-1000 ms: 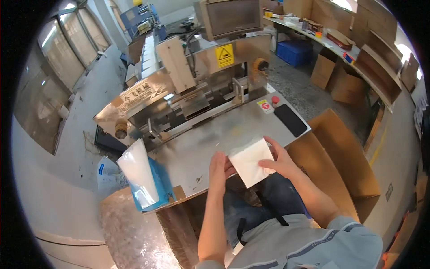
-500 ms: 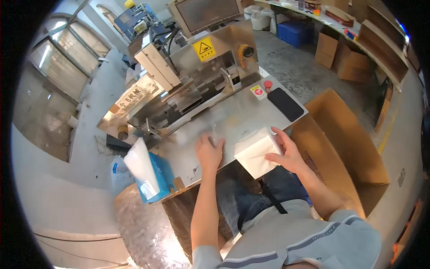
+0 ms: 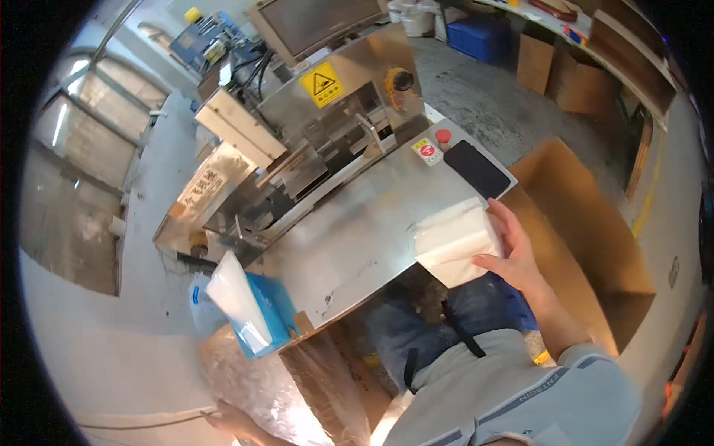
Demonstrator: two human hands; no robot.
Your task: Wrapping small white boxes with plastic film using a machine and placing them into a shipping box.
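My right hand (image 3: pixel 516 249) grips the right end of a white, block-shaped pack of paper tissues (image 3: pixel 457 241). Fingers lie along its far side and the thumb on its near face. The pack is over the front right edge of a metal machine table (image 3: pixel 349 238). At the lower left, my left hand (image 3: pixel 234 422) is away from the table, fingers stretched out with nothing visible in them. Beside it lies crumpled clear plastic (image 3: pixel 256 386) over a brown carton. A blue box (image 3: pixel 271 308) holding white plastic sheets (image 3: pixel 236 293) stands at the table's left end.
A black phone (image 3: pixel 476 169) and a red push button (image 3: pixel 444 137) sit at the table's right end. Behind them rises the metal machine (image 3: pixel 327 134) with a monitor (image 3: pixel 320 26). A large open carton (image 3: pixel 587 245) stands on the right, and a white wall runs along the left.
My left hand has left the tabletop and moved down and left to beside the clear plastic. My right hand still holds the tissue pack, now slightly farther right in view.
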